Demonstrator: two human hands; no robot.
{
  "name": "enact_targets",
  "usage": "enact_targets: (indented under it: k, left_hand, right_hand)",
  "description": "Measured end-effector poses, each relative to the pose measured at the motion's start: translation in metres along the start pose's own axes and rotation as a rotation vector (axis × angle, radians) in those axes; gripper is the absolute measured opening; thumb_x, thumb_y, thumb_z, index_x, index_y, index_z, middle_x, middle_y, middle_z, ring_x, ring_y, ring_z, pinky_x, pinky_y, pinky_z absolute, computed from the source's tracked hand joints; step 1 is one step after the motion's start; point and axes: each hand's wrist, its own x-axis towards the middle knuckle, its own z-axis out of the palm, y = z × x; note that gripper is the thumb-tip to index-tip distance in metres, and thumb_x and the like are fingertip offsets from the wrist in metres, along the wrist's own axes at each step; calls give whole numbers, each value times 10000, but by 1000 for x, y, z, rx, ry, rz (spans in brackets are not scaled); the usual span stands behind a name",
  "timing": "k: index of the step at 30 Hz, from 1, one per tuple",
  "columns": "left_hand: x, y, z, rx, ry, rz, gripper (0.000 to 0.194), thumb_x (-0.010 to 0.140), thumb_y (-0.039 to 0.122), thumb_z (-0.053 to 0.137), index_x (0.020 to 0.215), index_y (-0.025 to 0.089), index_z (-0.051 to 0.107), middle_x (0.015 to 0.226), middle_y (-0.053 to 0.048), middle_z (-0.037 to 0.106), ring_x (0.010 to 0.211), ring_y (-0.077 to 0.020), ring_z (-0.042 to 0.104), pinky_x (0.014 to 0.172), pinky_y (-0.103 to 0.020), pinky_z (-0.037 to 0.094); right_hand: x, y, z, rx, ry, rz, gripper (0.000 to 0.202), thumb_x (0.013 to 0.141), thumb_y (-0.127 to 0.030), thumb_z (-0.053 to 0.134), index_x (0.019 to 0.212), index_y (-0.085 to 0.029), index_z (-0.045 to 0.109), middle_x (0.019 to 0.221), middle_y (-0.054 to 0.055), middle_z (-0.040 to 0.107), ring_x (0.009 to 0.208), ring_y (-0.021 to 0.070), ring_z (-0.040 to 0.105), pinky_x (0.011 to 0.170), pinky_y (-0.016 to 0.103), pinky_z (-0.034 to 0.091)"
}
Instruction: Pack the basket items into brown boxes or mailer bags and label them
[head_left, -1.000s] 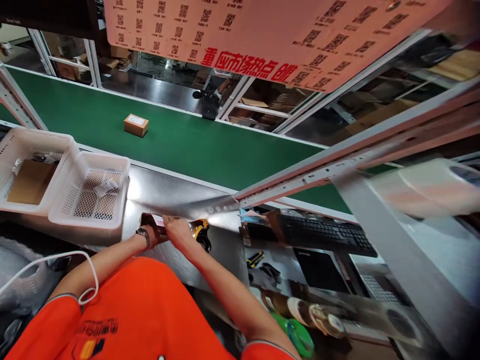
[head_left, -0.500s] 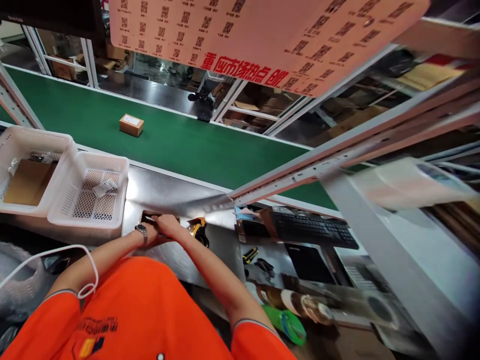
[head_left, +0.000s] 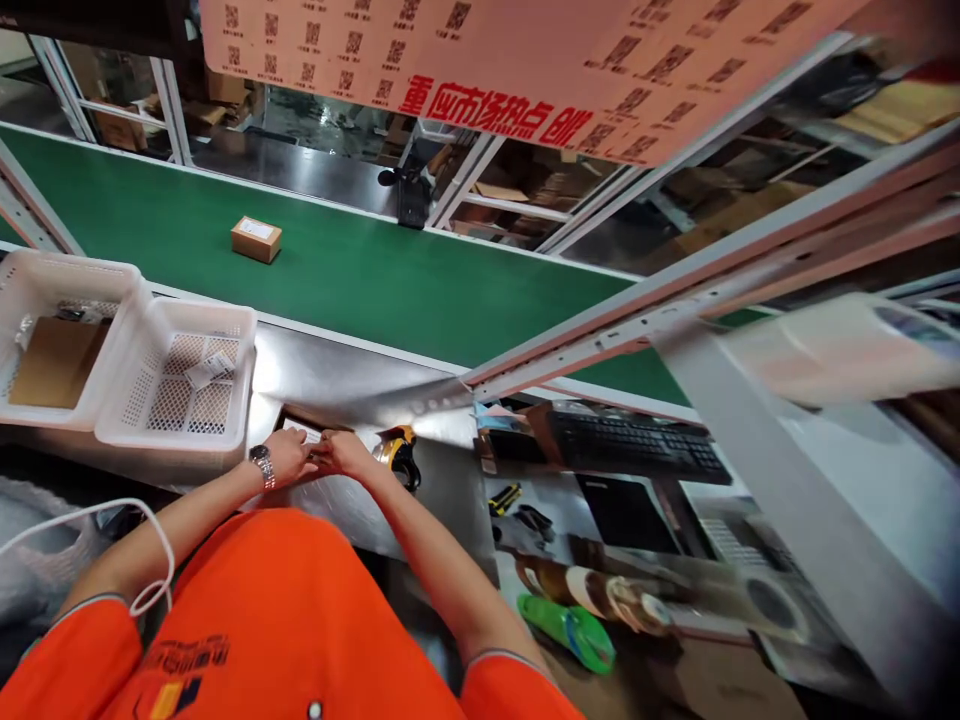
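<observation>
On the metal bench a small brown cardboard box (head_left: 294,416) with a white label lies under my hands, partly covered by them. My left hand (head_left: 289,457), wearing a wristwatch (head_left: 262,465), grips its near side. The fingers of my right hand (head_left: 341,453) are bent in at the box's right end, close to the left fingertips; the exact grip is hard to see. Just to the right sits a yellow-and-black tape dispenser (head_left: 399,457), apart from both hands. Clear plastic (head_left: 349,512) lies at the bench's near edge.
Two white plastic baskets (head_left: 176,440) stand at the left. Beyond the bench runs a green conveyor belt (head_left: 360,270) carrying a small carton (head_left: 256,239). To the right are a keyboard (head_left: 637,440), a yellow cutter (head_left: 505,498), a green roll (head_left: 566,632) and a metal post (head_left: 780,500).
My left hand has shifted left and opened a gap from the right hand, so the box's white label now shows. The right hand stays nearly in place. The view has tilted slightly.
</observation>
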Motion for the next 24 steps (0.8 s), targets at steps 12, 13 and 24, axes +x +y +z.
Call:
enact_targets:
  k: [12, 13, 24]
  left_hand:
    - [23, 4, 22, -43, -162, -64, 275, 976, 144, 621, 1130, 33, 820, 1224, -281, 779, 1128, -366, 764, 990, -444, 606]
    - [24, 5, 22, -41, -158, -64, 277, 969, 119, 610, 1129, 31, 819, 1216, -283, 782, 1114, -365, 769, 982, -447, 609]
    - [-9, -13, 20, -113, 252, -346, 850, 1029, 456, 653, 1685, -6, 374, 1764, -349, 348, 1673, -444, 324, 1345, -612, 337]
  right_hand:
    - [-36, 52, 52, 1251, 503, 338, 802, 831, -490, 831, 1564, -270, 587, 1551, 158, 653, 1461, 322, 602, 1150, 513, 561]
    - [-30, 47, 58, 1345, 424, 374, 805, 808, -492, 848, 1538, -264, 596, 1539, 160, 665, 1424, 324, 634, 1123, 505, 583]
    - [7, 15, 70, 1488, 395, 432, 492, 797, -496, 865, 1138, -220, 640, 1085, 104, 826, 1046, 289, 782, 1006, 456, 637]
